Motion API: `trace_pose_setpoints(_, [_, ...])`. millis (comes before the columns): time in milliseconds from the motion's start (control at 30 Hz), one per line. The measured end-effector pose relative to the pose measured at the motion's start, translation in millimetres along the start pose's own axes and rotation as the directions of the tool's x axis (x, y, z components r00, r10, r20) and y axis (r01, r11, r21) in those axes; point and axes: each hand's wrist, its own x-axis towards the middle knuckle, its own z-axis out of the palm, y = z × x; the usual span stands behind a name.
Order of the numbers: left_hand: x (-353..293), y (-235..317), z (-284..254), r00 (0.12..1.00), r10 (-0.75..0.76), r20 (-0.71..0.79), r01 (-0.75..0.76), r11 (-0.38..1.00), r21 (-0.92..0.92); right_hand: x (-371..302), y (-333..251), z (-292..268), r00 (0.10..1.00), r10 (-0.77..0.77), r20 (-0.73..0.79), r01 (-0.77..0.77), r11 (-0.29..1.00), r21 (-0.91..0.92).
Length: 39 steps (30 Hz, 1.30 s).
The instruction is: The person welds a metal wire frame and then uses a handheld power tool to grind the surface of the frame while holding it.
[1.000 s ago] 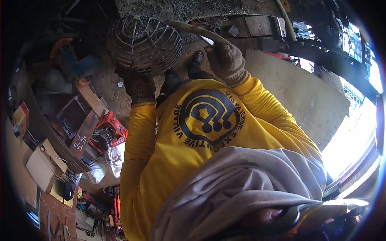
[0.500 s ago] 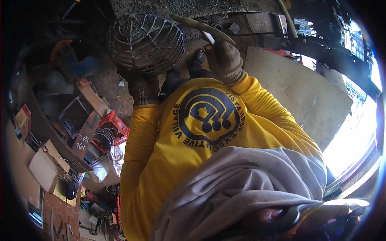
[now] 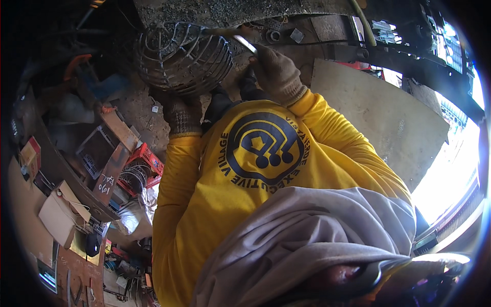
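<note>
Gripped in the gloved right hand [image 3: 276, 74], a slim tool [image 3: 246, 44] points toward the round metal cage [image 3: 186, 59]; the gloved left hand [image 3: 181, 112] is at the cage's near underside, its fingers hidden, so I cannot tell its hold. Since half a second ago, the right hand has shifted left and the tool has swung, while the cage has barely moved. Beyond lies a grit-covered worktop [image 3: 245, 11]; a pale sheet [image 3: 373, 117] lies right, a red crate [image 3: 155, 159] left.

Two gloved hands [image 3: 276, 74] [image 3: 182, 113], one wire cage [image 3: 186, 83], one hand tool [image 3: 246, 44] and one red crate [image 3: 152, 156] are showing.
</note>
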Motion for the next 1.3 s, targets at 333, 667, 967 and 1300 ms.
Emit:
trace_pose_setpoints(333, [-2.6, 3.4, 14.2, 0.996, -0.006, -0.088, 0.006, 1.000, -0.007, -6.9, -11.7, -20.2, 0.989, -0.021, -0.144, 0.036, 0.994, 0.101])
trace_pose_setpoints(667, [-0.8, -1.6, 0.2, 0.999, -0.046, -0.011, 0.044, 0.993, -0.113, -10.2, 5.7, -2.7, 0.999, -0.002, -0.034, -0.002, 0.994, -0.105])
trace_pose_setpoints(967, [-6.3, 0.5, 13.9, 0.998, -0.059, -0.038, 0.055, 0.994, -0.098, -6.6, 11.1, -3.9, 1.000, -0.008, -0.024, 0.006, 0.997, -0.078])
trace_pose_setpoints(1300, [-7.8, 0.4, 34.6, 0.994, -0.084, -0.071, 0.081, 0.996, -0.031, -9.5, 13.8, -8.1, 0.990, -0.045, -0.135, 0.043, 0.999, -0.024])
